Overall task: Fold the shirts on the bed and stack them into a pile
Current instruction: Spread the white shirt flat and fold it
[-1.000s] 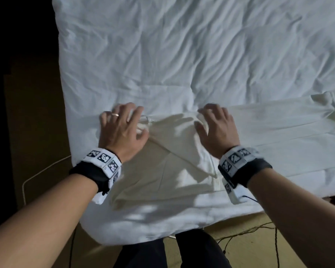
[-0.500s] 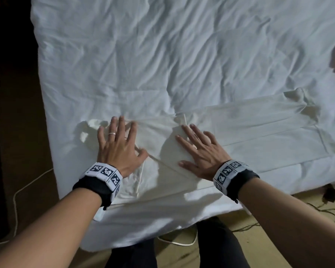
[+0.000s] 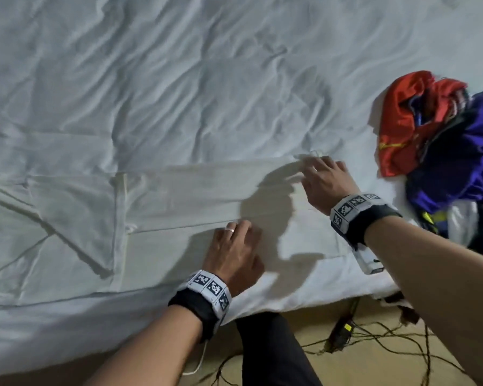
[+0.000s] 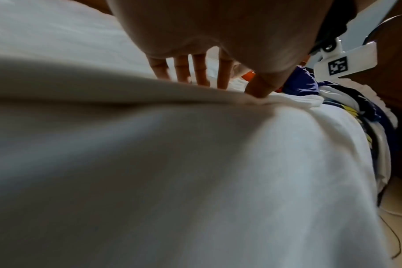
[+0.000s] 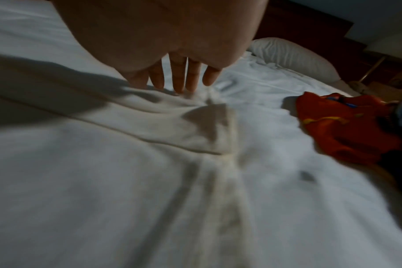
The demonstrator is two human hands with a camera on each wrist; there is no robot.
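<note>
Both of my hands are down on the white shirt point(image 3: 184, 207), which lies spread lengthwise along the near edge of the bed point(image 3: 179, 79), with a sleeve already turned in over its body at the left. Nearest me, my left hand point(image 3: 234, 254) rests palm-down on the shirt's middle, fingers straight and a little spread, tips pressing the cloth; I judge it is there to pin the fabric. Farther out, my right hand point(image 3: 325, 182) reaches to the shirt's far right corner, fingers extended, tips on a bunched edge; whether they pinch it I cannot tell. Beyond, well apart from the white shirt, a red shirt point(image 3: 402, 118) and a blue garment point(image 3: 463, 162) lie crumpled, still unfolded.
</note>
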